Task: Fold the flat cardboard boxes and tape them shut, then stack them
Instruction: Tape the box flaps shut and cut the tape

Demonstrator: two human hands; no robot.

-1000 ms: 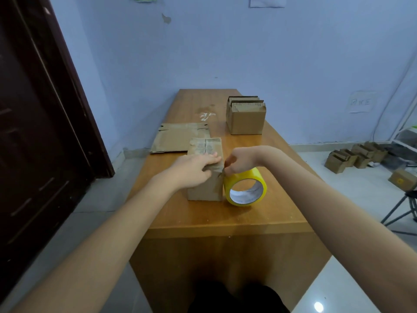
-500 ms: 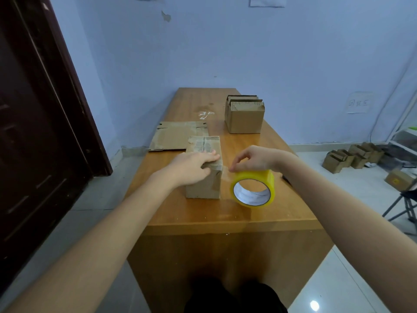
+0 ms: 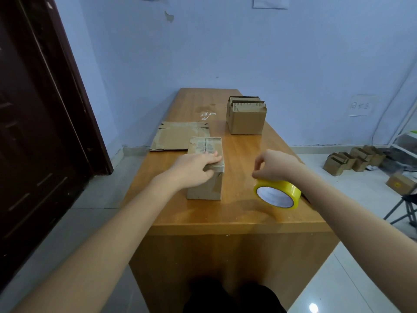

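A small folded cardboard box [image 3: 208, 190] stands on the wooden table [image 3: 225, 218] near its front edge. My left hand [image 3: 195, 169] lies flat on the box's top, pressing it down. To the right, a yellow roll of clear tape [image 3: 277, 193] hangs just above the table, and my right hand [image 3: 274, 164] pinches its top rim. A clear strip of tape seems to run from the roll to the box, though it is hard to make out. A flat unfolded box [image 3: 178, 135] lies behind the folded one.
An open carton [image 3: 246, 116] packed with flat cardboard stands at the back right of the table. Several small boxes [image 3: 354, 159] sit on the floor to the right, near a black stand [image 3: 404, 206]. A dark door [image 3: 40, 123] is on the left.
My right hand has drawn the tape roll to the right, away from the box's side. My left hand has stayed on top of the box.
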